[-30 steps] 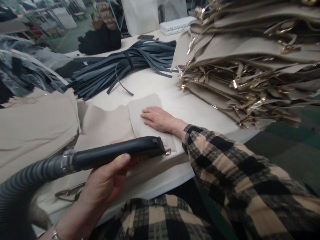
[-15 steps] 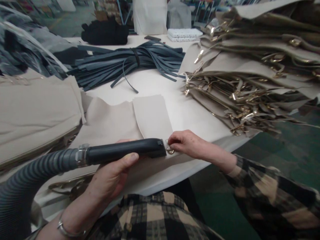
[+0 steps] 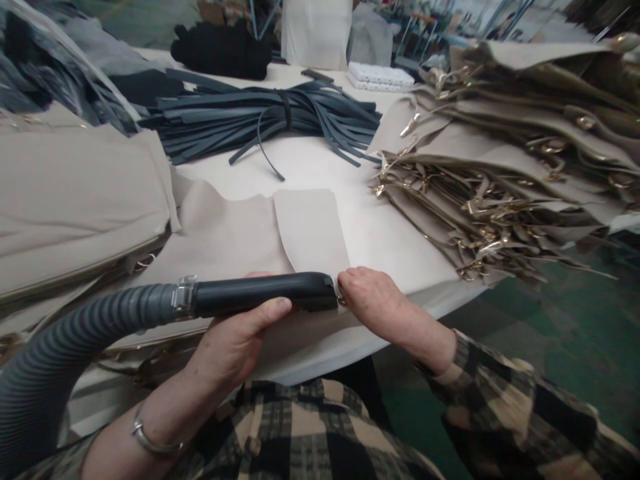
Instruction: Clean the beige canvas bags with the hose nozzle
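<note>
My left hand is wrapped round a black tool handle with a grey ribbed hose trailing off to the left. The tool's tip sits at the near corner of a beige leather piece lying flat on the white table. My right hand is closed in a pinch at that corner, right against the tool tip, where a small metal ring is fixed; the ring is mostly hidden by my fingers.
A tall stack of beige pieces with gold hardware fills the right side. A bundle of dark straps lies at the back. More beige material is piled at the left. Green floor lies beyond the table's right edge.
My right hand left the flat of the beige piece, drew back to its near corner and pinched there by the tool tip. The left hand kept the tool almost still.
</note>
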A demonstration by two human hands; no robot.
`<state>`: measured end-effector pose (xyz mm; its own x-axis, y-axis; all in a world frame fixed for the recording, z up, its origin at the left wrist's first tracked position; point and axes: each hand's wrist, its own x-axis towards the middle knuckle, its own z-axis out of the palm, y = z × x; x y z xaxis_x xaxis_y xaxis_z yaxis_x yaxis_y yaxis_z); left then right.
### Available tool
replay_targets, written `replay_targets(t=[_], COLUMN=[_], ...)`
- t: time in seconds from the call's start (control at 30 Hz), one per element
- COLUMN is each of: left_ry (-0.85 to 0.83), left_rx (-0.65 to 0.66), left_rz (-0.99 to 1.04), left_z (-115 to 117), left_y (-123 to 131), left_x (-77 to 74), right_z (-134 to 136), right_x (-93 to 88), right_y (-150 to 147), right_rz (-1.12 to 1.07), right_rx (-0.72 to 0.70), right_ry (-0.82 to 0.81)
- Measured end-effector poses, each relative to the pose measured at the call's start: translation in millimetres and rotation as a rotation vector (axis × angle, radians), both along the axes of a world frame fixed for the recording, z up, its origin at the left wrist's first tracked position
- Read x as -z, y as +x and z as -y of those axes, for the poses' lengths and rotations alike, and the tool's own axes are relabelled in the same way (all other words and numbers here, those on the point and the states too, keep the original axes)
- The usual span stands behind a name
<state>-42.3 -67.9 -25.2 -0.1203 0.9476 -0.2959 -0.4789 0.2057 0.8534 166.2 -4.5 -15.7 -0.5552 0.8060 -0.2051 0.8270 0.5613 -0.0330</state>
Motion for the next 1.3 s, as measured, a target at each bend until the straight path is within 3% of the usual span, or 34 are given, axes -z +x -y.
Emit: replay_targets(t=[0.13, 0.27, 0.33, 0.43, 0.53, 0.6, 0.7, 0.83, 1.07, 1.2, 1.3], left_ry=[-0.022, -0.01, -0.006, 0.002, 0.019, 0.021, 0.053, 0.111, 0.047, 0.047, 0.019], left_rx=[-0.036, -0.037, -0.031, -0.013, 0.015, 0.045, 0.069, 0.066, 0.102, 0.089, 0.095], left_rz=[0.025, 0.036, 0.041, 0.049, 0.056, 0.064, 0.061, 0.005, -0.05, -0.063, -0.071], left_z=[-0.4, -2.4, -3.2, -2.9, -1.5, -0.6, -0.3, -4.5, -12.0, -8.3, -4.5], left_y=[1.4, 1.7, 1.4, 0.7, -0.3, -1.2, -1.3, 6.3, 28.4, 21.4, 11.4], left_x=[-0.9, -1.2, -0.6, 0.0, -1.6, -3.9, -8.1, -11.2, -10.7, -11.6, -9.6], right_z=[-1.9, -9.4, -13.8, -22.8, -35.9, -44.7, -52.6, -52.1, -49.1, -37.6, -22.0], right_x=[1.9, 0.1, 1.6, 11.2, 23.4, 28.6, 31.5, 33.2, 30.3, 27.6, 32.2], right_y=[8.3, 38.2, 48.7, 49.0, 39.3, 34.8, 34.2, 35.3, 36.2, 44.6, 47.2], right_rz=[-0.102, -0.451, -0.588, -0.692, -0.692, -0.666, -0.664, -0.707, -0.731, -0.785, -0.828], right_rx=[0.027, -0.002, 0.061, 0.137, -0.034, -0.142, -0.176, -0.127, -0.026, 0.037, 0.026], right_ry=[-0.051, -0.462, -0.571, -0.36, -0.205, -0.213, -0.264, -0.264, -0.284, -0.343, -0.25])
